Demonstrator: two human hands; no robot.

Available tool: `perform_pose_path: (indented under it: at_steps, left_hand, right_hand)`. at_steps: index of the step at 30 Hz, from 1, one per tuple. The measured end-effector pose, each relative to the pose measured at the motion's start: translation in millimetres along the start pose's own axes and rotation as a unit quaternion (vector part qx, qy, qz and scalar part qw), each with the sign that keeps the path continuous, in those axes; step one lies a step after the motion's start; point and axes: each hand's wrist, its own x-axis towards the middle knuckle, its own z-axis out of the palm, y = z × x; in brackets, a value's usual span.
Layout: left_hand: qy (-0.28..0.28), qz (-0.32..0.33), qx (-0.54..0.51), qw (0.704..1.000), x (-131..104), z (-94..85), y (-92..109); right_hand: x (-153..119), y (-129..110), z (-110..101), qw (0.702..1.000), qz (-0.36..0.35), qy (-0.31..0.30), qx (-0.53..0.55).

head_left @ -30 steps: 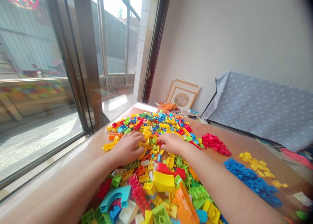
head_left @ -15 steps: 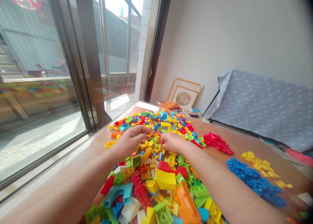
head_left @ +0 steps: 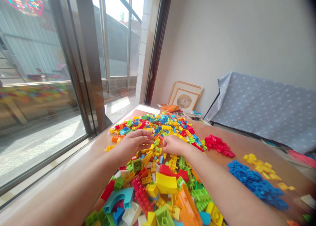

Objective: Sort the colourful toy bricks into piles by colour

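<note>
We find both hands working in the mixed pile (head_left: 158,160) of plastic bricks that covers the middle of the counter (head_left: 74,173). The left hand (head_left: 132,145) hovers just above the pile, fingers loosely curved and apart, gripping nothing that we can see. The right hand (head_left: 172,144) is curled, fingertips drawn together low in the bricks; whether it pinches a piece we cannot tell, since the knuckles hide the tips.

Sorted heaps lie well apart to the right: red bricks (head_left: 218,145), blue bricks (head_left: 256,184) and yellow bricks (head_left: 263,168).

In our judgement the bricks are light, rigid and smooth, not fragile. Small ones are best pinched across two opposite side walls; studs on top give some purchase. Larger arches, such as the yellow arch (head_left: 166,182), want a wider grip over the flanks. Loose pieces will slide and scatter if the pile is raked hard.
</note>
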Motion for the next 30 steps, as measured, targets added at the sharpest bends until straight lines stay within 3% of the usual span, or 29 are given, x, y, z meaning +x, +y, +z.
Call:
perform_pose_path:
  at_steps: [3, 5, 8, 10, 13, 16, 20, 24, 27, 30]
  left_hand:
    - [0.028, -0.016, -0.043, 0.999, -0.7, 5.1, 2.3]
    - [0.040, -0.024, -0.075, 0.996, -1.5, 9.8, 4.2]
    - [0.016, -0.054, -0.133, 0.989, -3.1, 17.0, 7.0]
    - [-0.011, -0.082, -0.176, 0.981, -4.3, 21.1, 8.6]
    - [-0.017, -0.099, -0.218, 0.971, -4.5, 24.8, 9.9]
    - [0.034, -0.098, -0.231, 0.967, -1.6, 24.2, 10.2]
    - [0.112, -0.081, -0.215, 0.967, 4.1, 16.1, 9.3]
    - [0.116, -0.056, -0.133, 0.983, 2.9, 8.9, 6.3]
    - [0.032, -0.049, 0.035, 0.998, -3.6, 10.0, 5.1]
    - [-0.063, -0.034, 0.256, 0.964, -10.5, 14.8, 6.1]
  right_hand:
    - [-3.2, -3.2, -10.2, 0.998, 0.006, 0.016, 0.056]
    - [-8.1, -11.5, -20.2, 0.985, -0.003, 0.035, 0.167]
    - [-16.4, -33.1, -31.8, 0.931, -0.046, 0.060, 0.357]
    - [-20.8, -49.6, -34.5, 0.909, -0.069, 0.061, 0.407]
    - [-24.5, -67.1, -33.4, 0.896, -0.087, 0.052, 0.432]
    - [-24.4, -67.3, -32.6, 0.887, -0.093, 0.094, 0.442]
    - [-16.2, -41.4, -30.5, 0.928, -0.037, 0.158, 0.334]
    - [-7.2, -10.5, -19.1, 0.973, 0.033, 0.125, 0.191]
    - [-7.9, -1.0, -8.6, 0.989, 0.009, 0.053, 0.139]
    - [-14.7, -3.0, -2.8, 0.989, -0.041, -0.036, 0.138]
